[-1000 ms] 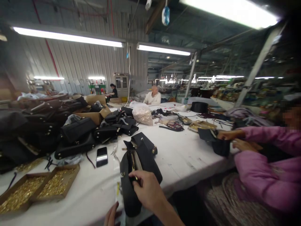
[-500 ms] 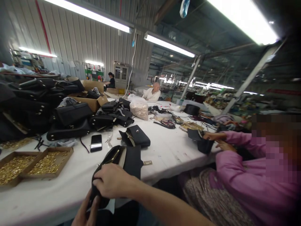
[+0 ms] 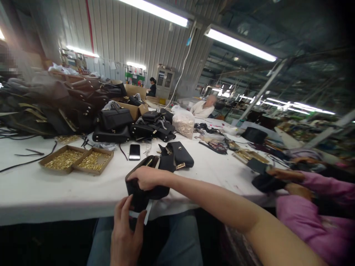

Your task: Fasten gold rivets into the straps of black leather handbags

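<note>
Head view: a black handbag (image 3: pixel 151 183) is seen low in the centre of the frame, hanging half off the near edge of the white tabletop (image 3: pixel 55 192). It's gripped on top by the right hand (image 3: pixel 148 177), fingers curled over the upper edge. The left hand (image 3: pixel 126 231) is below it, fingers closed on the bag's lower end and a white tag (image 3: pixel 146 214). The bag looks soft, floppy and light, so it's probably best held by the stiffer top rim. Trays of gold fittings (image 3: pixel 77 160) and a phone (image 3: pixel 134 151) are spotted left of centre.
</note>
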Available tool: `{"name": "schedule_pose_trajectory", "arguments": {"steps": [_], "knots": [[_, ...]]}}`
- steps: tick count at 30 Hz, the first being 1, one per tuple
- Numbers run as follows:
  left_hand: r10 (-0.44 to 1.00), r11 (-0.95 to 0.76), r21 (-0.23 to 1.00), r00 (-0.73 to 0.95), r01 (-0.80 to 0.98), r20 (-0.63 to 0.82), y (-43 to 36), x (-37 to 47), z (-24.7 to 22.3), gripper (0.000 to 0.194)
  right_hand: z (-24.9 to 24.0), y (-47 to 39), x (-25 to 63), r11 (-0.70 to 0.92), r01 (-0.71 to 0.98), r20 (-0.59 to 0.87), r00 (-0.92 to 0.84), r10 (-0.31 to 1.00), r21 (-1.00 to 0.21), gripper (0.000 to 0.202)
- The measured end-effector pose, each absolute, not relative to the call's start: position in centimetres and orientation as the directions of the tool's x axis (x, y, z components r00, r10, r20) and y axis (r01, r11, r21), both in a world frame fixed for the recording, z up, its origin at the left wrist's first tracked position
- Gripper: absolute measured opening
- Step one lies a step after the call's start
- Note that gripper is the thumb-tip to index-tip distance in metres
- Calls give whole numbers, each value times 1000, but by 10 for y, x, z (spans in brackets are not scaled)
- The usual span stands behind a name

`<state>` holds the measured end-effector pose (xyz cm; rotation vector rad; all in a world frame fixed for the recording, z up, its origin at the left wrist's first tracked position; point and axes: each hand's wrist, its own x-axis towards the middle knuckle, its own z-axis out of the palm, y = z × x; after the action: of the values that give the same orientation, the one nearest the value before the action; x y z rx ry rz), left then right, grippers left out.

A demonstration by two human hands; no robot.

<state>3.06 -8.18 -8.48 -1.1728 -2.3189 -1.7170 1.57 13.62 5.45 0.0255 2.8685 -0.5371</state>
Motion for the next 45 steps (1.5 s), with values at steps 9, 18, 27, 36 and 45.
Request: {"name": "schedule_pose_trajectory", "arguments": {"steps": [9,18,27,36,45], "knots": [[654,329,825,-741,460,152,-52,12,-36,70,62,136,4,998,56,-193,-980,51,-23,43],[686,483,736,-727,474,19,-52,-24,-17,58,80,179,-9,988,-106,-310,-949,-66,113,26],[646,484,737,-761,471,62,-55,-29,-14,49,95,169,-5,982,-186,-517,-843,-150,19,10],[717,455,706,-694,543,72,-45,-33,-9,44,84,151,-11,998,64,-623,-780,57,11,30],[749,170,800,-602,576,275,-48,-42,-32,58,92,176,22,972,-163,-395,-893,-218,-167,13]]}}
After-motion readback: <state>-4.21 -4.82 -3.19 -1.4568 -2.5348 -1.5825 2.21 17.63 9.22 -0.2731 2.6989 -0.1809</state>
